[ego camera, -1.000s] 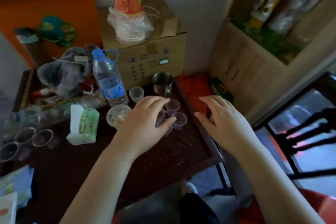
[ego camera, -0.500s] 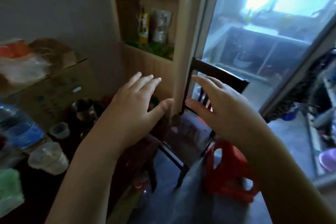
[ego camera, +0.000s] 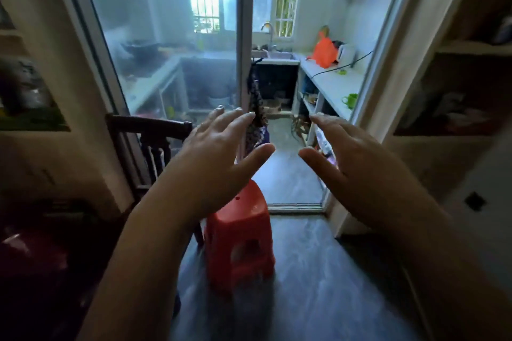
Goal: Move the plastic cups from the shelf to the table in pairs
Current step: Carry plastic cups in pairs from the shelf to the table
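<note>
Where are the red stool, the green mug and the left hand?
Red stool (ego camera: 243,207): head view, on its seat top.
Green mug (ego camera: 352,99): head view, on its side.
Left hand (ego camera: 219,152): head view, on its back.

Shelf (ego camera: 471,108) contents blurred, dim.

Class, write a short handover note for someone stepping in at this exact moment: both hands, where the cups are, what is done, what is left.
Left hand: open, empty, raised in front.
Right hand: open, empty, raised in front.
Cups: none in view. The view faces a glass door, with a red stool on the floor below the hands.
Shelves at the right edge are dim; cannot tell whether cups are there.
Done: cannot be judged from this view.
Left: likely find the shelf cups, take two, carry them to the table.
</note>
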Demonstrator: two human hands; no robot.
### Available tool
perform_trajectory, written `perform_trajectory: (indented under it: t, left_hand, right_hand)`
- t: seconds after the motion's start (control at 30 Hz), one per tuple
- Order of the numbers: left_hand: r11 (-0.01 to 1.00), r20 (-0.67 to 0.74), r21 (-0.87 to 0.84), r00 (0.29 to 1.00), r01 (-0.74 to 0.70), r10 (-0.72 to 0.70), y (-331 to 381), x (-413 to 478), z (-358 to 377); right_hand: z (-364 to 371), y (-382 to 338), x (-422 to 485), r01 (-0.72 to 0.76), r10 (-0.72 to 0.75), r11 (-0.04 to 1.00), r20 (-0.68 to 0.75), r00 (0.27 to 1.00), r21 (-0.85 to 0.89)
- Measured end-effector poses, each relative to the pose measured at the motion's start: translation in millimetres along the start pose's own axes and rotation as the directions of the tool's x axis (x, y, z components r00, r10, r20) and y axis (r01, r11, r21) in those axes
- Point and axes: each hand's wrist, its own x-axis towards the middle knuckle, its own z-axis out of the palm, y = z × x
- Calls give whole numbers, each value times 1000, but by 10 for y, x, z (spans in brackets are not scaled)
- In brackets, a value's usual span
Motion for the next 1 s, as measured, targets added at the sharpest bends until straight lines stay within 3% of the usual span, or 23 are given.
perform_trajectory:
  t: [0.23, 0.43, 0.73, 1.0]
  left_hand:
    - [978, 34, -52, 978, -204, 206, 1428, 561, 766]
    - [949, 78, -67, 946, -309, 313, 2214, 1127, 1272]
    - [902, 100, -104, 898, -419, 428, 2739, 2362, 2191]
    - [887, 41, -62, 887, -457, 460, 2933, 3948, 2962]
  right_hand:
    - [-894, 1285, -697, -162, 152, 983, -110, 982, -87]
    - [-1329, 2117, -879, -253, 229, 960, -179, 957, -124]
    - [-1351, 3458, -580, -343, 302, 931, -261, 917, -126]
    - [-1364, 4926, 483, -369, 311, 912, -285, 907, -179]
